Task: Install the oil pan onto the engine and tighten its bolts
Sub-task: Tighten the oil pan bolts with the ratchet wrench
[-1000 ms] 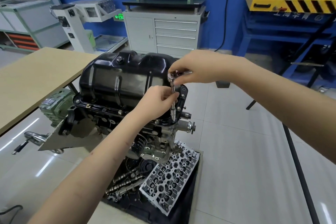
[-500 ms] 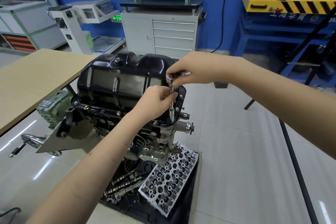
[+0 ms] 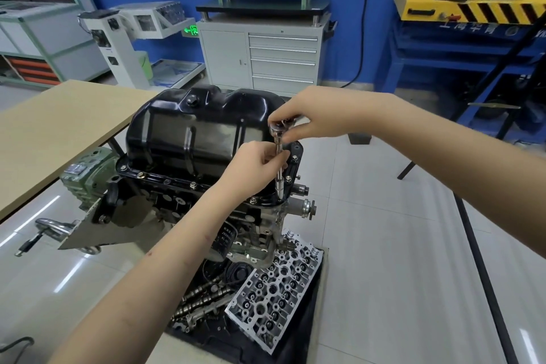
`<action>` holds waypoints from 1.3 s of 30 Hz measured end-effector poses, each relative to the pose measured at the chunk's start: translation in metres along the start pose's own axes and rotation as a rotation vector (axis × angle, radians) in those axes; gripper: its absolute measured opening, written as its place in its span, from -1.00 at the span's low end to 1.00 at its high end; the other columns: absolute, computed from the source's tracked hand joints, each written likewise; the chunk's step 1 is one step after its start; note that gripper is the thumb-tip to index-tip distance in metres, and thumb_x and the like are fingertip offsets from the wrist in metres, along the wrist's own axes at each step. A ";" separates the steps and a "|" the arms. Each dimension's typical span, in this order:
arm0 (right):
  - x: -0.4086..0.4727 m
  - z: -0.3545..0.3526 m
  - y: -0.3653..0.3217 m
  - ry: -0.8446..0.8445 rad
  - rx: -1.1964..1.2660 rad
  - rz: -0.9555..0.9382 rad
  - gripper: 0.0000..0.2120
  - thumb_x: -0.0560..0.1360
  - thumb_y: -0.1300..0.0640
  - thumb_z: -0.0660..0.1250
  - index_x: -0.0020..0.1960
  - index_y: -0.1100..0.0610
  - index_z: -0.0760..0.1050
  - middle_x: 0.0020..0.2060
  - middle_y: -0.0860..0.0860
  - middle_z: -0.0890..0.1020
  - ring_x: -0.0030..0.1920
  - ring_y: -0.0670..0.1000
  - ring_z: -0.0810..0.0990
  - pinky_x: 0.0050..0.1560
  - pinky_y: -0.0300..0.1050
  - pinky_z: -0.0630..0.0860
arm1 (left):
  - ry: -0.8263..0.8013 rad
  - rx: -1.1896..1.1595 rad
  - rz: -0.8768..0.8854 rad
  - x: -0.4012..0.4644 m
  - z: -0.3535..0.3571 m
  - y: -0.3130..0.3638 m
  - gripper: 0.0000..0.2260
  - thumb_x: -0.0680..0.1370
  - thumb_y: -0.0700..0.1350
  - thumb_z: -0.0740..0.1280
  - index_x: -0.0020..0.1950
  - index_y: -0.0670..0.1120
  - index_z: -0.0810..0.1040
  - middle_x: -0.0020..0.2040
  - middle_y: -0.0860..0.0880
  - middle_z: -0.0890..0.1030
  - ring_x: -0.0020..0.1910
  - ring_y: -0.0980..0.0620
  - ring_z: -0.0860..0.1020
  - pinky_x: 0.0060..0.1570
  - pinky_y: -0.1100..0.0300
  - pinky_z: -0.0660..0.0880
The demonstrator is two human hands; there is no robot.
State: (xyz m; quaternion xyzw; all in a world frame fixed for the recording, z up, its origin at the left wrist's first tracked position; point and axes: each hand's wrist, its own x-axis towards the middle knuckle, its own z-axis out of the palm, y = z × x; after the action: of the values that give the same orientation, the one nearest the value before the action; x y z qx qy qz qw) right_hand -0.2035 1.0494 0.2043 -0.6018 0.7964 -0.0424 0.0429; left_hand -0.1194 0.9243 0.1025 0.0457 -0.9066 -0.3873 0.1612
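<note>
I see one black oil pan (image 3: 195,133) sitting upside-up on one engine (image 3: 177,201), at the centre of my view, its flange lying on the block. Along the near flange I count about seven bolts (image 3: 192,185) showing, with others hidden behind my arm. I have two hands in view and one ratchet tool (image 3: 278,156), standing upright at the pan's corner toward 3 o'clock, its lower tip down on the flange there. My right hand (image 3: 298,120) has its grip closed on the ratchet's head, fingertips pinching it from above. My left hand (image 3: 254,167) has its grip closed round the thin shaft below, just at 9 o'clock of the tool and touching the pan's side. The pan therefore lies at 9 o'clock of both grips. At 6 o'clock, below the engine, lie one cylinder head (image 3: 274,284) and two camshafts (image 3: 204,297). One tan worktop (image 3: 53,127) stands at 9 o'clock, one grey drawer cabinet (image 3: 266,56) at 12 o'clock.
</note>
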 end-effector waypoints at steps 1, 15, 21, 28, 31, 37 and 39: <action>0.000 0.001 0.000 0.021 -0.036 0.020 -0.73 0.51 -0.01 0.29 0.13 0.11 0.51 -0.17 -0.03 0.57 -0.17 0.00 0.49 -0.28 -0.37 0.30 | -0.003 -0.006 -0.004 0.000 0.000 0.001 -0.74 0.57 -0.13 0.26 -0.16 -0.29 0.59 -0.28 -0.11 0.64 -0.40 0.19 0.51 -0.32 0.28 0.39; 0.001 -0.003 0.001 -0.046 -0.074 -0.038 -0.82 0.52 0.05 0.28 0.10 0.06 0.48 -0.19 -0.11 0.48 -0.19 -0.06 0.41 -0.28 -0.27 0.23 | -0.035 -0.021 -0.017 0.002 0.000 0.000 -0.76 0.57 -0.13 0.26 -0.15 -0.27 0.60 -0.21 -0.12 0.67 -0.33 0.12 0.58 -0.24 0.31 0.45; 0.004 0.010 -0.009 0.134 -0.250 0.157 -0.61 0.52 -0.17 0.17 -0.24 0.15 0.39 -0.44 -0.08 0.33 -0.37 0.01 0.34 -0.46 -0.19 0.15 | -0.052 -0.048 -0.025 0.001 0.000 -0.003 -0.77 0.58 -0.12 0.23 -0.15 -0.23 0.58 -0.18 -0.06 0.66 -0.18 0.06 0.62 -0.08 0.22 0.52; 0.004 0.005 -0.007 0.043 -0.119 0.080 -0.75 0.52 -0.04 0.23 0.01 0.13 0.50 -0.29 -0.06 0.49 -0.27 -0.03 0.41 -0.34 -0.13 0.25 | -0.034 -0.006 -0.009 0.000 -0.001 -0.004 -0.76 0.57 -0.13 0.25 -0.19 -0.21 0.60 -0.24 -0.09 0.66 -0.33 0.17 0.57 -0.20 0.27 0.50; 0.002 -0.002 -0.002 -0.019 -0.012 -0.027 -0.75 0.51 0.05 0.28 0.13 0.13 0.51 -0.07 0.03 0.60 -0.09 0.04 0.50 -0.18 -0.19 0.31 | -0.067 -0.027 -0.029 0.000 -0.001 -0.005 -0.77 0.57 -0.11 0.25 -0.28 -0.06 0.53 -0.19 -0.14 0.67 -0.18 -0.05 0.63 -0.06 0.02 0.55; 0.006 0.009 -0.010 0.096 -0.238 0.148 -0.60 0.50 -0.12 0.22 -0.32 0.17 0.42 -0.48 0.03 0.45 -0.43 0.02 0.42 -0.49 -0.22 0.19 | -0.063 -0.050 -0.027 0.000 0.001 -0.005 -0.77 0.57 -0.12 0.24 -0.14 -0.24 0.59 -0.18 -0.11 0.67 -0.16 -0.01 0.63 -0.04 0.14 0.53; 0.007 0.014 -0.017 0.138 -0.195 0.234 -0.57 0.52 -0.09 0.19 -0.43 0.11 0.26 -0.55 -0.03 0.36 -0.51 -0.07 0.34 -0.49 -0.24 0.21 | -0.026 -0.032 -0.011 -0.001 0.002 -0.005 -0.77 0.56 -0.12 0.27 -0.13 -0.26 0.60 -0.20 -0.05 0.66 -0.18 0.08 0.62 -0.09 0.27 0.50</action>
State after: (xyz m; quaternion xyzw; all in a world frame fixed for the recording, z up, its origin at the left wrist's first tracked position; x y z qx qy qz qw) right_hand -0.1876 1.0381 0.1924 -0.5019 0.8624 -0.0007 -0.0660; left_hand -0.1189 0.9226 0.0977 0.0429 -0.9020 -0.4033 0.1479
